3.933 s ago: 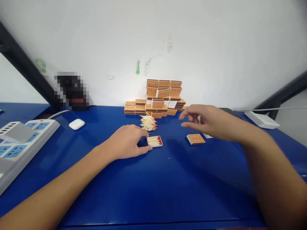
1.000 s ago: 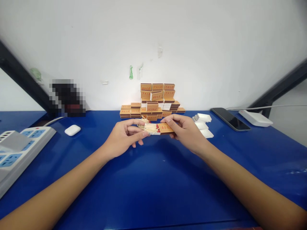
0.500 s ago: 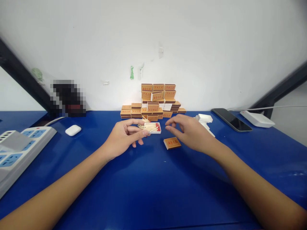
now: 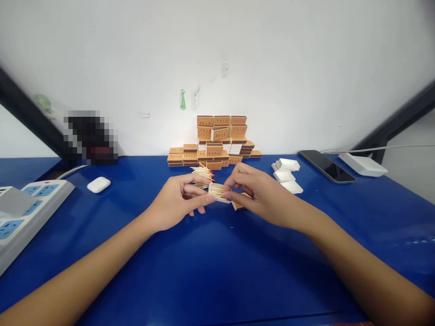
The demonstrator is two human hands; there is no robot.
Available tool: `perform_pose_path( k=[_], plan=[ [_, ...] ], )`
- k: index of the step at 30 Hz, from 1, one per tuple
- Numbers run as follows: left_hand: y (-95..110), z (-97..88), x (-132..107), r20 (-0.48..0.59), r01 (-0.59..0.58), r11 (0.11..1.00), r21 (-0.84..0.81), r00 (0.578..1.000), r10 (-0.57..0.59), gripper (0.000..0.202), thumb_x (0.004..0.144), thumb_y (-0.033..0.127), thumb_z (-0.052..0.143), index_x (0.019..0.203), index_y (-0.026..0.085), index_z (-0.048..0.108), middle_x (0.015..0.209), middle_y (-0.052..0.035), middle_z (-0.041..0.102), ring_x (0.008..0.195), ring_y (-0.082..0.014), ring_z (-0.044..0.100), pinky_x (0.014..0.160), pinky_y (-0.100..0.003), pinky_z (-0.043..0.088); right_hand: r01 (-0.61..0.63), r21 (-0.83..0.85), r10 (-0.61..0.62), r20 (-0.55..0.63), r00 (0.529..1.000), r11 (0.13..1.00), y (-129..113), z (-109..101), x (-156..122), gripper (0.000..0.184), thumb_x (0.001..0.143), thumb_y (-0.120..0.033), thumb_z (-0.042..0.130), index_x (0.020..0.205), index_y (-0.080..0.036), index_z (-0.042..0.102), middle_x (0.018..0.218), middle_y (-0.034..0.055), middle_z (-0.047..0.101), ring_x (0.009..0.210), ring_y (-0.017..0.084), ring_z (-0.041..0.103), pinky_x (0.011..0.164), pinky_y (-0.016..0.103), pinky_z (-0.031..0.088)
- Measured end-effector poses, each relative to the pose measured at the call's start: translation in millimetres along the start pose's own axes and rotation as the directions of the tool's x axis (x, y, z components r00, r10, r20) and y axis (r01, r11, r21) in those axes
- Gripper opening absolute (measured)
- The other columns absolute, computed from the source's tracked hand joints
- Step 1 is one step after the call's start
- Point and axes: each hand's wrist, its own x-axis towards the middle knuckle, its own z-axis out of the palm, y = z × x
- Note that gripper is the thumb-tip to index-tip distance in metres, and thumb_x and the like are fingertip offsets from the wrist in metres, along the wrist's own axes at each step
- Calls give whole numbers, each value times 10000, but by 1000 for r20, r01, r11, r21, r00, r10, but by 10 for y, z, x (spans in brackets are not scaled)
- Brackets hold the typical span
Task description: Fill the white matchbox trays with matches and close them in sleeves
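My left hand (image 4: 175, 199) grips a small white matchbox tray (image 4: 224, 200) by its left end, thumb in front and fingers behind. Inside the tray lies a layer of matches (image 4: 216, 190). At the tray's right end, the thumb and fingertips of my right hand (image 4: 254, 192) are closed on the matches, covering most of their red heads. A loose pile of matches (image 4: 202, 172) rests on the table just behind the tray. Partly hidden below my right fingers is an orange matchbox (image 4: 238, 206).
Orange matchboxes (image 4: 220, 134) are stacked against the wall. To the right lie several white matchbox trays (image 4: 285, 175), a phone (image 4: 326, 166) and a flat white box (image 4: 363, 165). On the left are a white earbud case (image 4: 99, 184) and a power strip (image 4: 50, 213).
My right hand has moved left onto the matches in the tray. The tray has come slightly nearer and right, uncovering the match pile behind. The view has shifted a little.
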Motion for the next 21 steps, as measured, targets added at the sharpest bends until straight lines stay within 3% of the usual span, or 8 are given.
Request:
perform_pose_path(
  k=[6,12,16,18,21],
  plan=[
    [-10,5,-8,11,10,1000,0,1000,-10,462,829,408,837,1179,166,656,810,-48,794,595,-138,689,482,-202,504,-29,-28,30,43,999,999,-21,9,0,164,1069,-326,530,981,-217,614,999,21,535,752,131,535,669,287,440],
    [-13,7,-7,1,-3,1000,6,1000,3,471,826,406,841,1186,174,646,820,-47,796,603,-145,698,486,-206,515,-8,-37,6,-45,999,999,-37,62,24,162,1046,-319,564,949,-213,640,968,33,553,798,157,549,686,300,438],
    [-12,-3,10,-22,-24,1000,-21,999,23,490,816,399,847,1196,170,638,828,-54,798,599,-149,693,474,-212,511,25,-58,-32,-124,992,998,34,-80,19,209,1039,-365,567,938,-221,681,940,43,607,758,166,544,669,314,434],
    [-24,-24,21,-50,-29,999,-27,998,28,472,830,402,835,1188,165,640,790,-47,790,571,-138,674,469,-209,502,-37,-54,34,-62,997,998,121,-182,-9,230,984,-452,642,1035,-235,698,967,47,641,765,177,565,663,321,451],
    [-45,-57,33,-78,-21,1000,-13,997,20,441,853,412,812,1168,156,638,710,-31,767,532,-126,646,460,-202,485,-143,-86,157,187,970,986,262,-282,-60,531,801,-554,812,1221,-261,672,1102,65,663,903,230,620,734,353,505]
  ],
)
